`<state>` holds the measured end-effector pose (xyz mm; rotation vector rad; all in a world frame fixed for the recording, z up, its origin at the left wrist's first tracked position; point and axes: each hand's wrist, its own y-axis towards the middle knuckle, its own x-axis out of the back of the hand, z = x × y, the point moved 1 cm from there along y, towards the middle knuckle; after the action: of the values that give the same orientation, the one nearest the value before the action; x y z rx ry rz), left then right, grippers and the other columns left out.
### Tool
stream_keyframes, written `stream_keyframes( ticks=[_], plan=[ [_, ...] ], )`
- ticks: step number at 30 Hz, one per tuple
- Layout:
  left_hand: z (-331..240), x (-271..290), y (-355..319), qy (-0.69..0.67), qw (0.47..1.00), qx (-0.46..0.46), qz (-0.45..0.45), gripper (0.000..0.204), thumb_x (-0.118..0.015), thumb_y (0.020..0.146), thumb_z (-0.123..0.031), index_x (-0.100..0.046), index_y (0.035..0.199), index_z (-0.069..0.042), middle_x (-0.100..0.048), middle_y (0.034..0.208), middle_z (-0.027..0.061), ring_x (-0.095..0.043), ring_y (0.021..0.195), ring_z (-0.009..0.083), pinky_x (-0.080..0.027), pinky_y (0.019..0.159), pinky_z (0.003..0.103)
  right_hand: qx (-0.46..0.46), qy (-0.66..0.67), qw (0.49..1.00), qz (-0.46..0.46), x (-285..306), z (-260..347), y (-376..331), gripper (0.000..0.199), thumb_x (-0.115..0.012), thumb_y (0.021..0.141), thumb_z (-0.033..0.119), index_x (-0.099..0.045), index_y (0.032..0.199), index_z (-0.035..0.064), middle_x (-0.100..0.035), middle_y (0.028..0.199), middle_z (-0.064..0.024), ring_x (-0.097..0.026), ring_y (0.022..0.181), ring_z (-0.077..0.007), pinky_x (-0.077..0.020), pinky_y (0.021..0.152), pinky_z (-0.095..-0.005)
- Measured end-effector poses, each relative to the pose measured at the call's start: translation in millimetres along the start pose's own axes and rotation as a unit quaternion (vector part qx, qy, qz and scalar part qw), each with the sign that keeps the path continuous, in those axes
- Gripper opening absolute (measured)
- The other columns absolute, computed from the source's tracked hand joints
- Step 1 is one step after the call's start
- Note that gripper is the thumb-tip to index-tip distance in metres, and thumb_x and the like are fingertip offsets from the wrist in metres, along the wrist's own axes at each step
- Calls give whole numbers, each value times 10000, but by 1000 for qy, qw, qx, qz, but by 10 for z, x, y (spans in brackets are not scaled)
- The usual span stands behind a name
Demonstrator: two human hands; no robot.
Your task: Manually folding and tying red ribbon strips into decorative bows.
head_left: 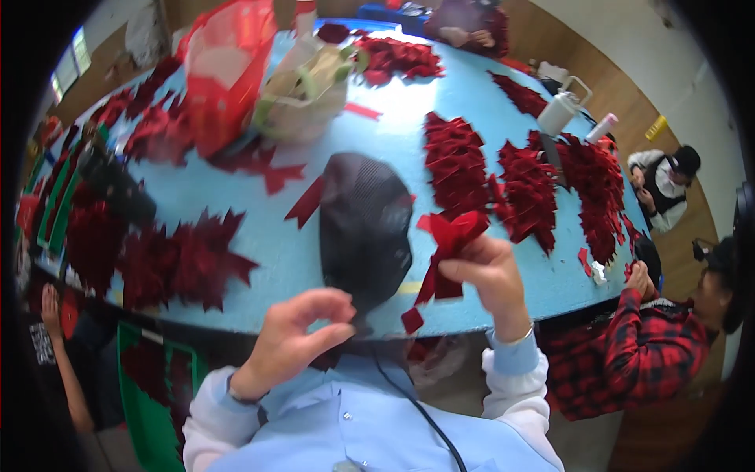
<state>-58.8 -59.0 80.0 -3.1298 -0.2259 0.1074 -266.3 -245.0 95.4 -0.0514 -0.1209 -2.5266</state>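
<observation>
My right hand (487,271) is raised over the near edge of the light blue table (283,236), pinching a red ribbon bow (450,236) whose tails hang down toward the edge. My left hand (303,330) hovers lower and to the left, thumb and forefinger curled close, nothing visible between them. A dark mesh cap (366,224) lies on the table between and just beyond the two hands.
Rows of finished red bows (487,177) lie right of the cap, and loose red ribbon pieces (177,256) lie to the left. A red bag (224,71) and a white bag (311,90) stand further back. A person in a red plaid shirt (637,346) sits at the right, and others sit beyond.
</observation>
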Motion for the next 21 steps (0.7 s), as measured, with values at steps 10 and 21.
stream_keyframes(
  ticks=[10, 21],
  plan=[
    [403, 292, -323, -249, 963, 81, -72, 386, -666, 800, -23, -495, 1139, 46, -601, 1034, 83, -582, 948, 137, -485, 858, 284, -149, 216, 959, 109, -1369, -487, -397, 168, -664, 796, 46, -598, 919, -47, -643, 822, -84, -607, 773, -111, -483, 686, -221],
    [568, 585, -547, -244, 953, 53, -169, 325, -652, 811, -15, -523, 1106, 31, -609, 1021, 86, -590, 919, 127, -488, 843, 273, -119, 110, 962, 219, -1709, -651, -564, 196, -606, 849, 43, -547, 1010, -51, -627, 884, -82, -599, 791, -115, -485, 735, -221]
  ],
)
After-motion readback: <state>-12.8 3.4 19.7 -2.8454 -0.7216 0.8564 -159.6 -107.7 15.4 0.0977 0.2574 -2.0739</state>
